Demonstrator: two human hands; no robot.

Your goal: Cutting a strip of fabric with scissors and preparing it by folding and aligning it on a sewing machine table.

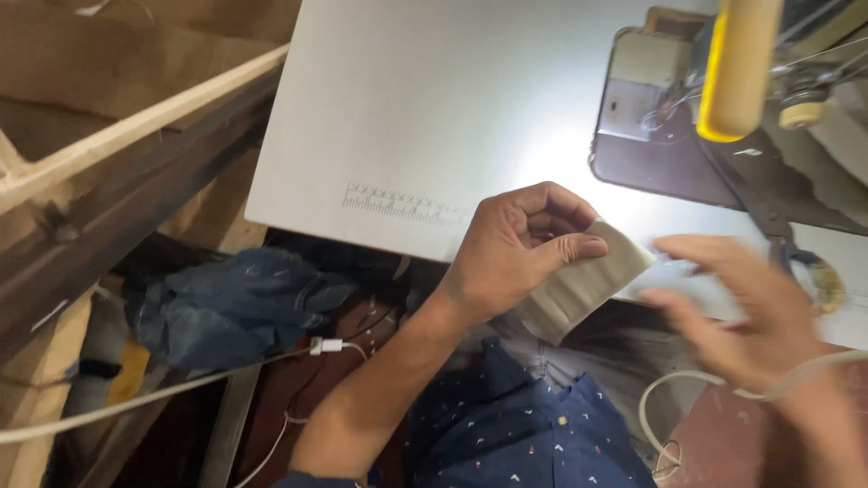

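Observation:
My left hand (520,248) pinches a small folded piece of pale beige cloth (583,282) between thumb and fingers, at the front edge of the white sewing table (407,117). My right hand (741,312) is blurred, fingers spread, just right of the cloth and holding nothing. A sewing machine (687,117) sits at the table's far right, its metal plate lit brightly.
A ruler scale (398,203) is marked on the table near its front edge. Scissors (778,226) lie by the machine. A yellow spool (737,68) hangs above. Dark blue cloth (231,303) and white cables (325,346) lie below left; wooden beams stand at left.

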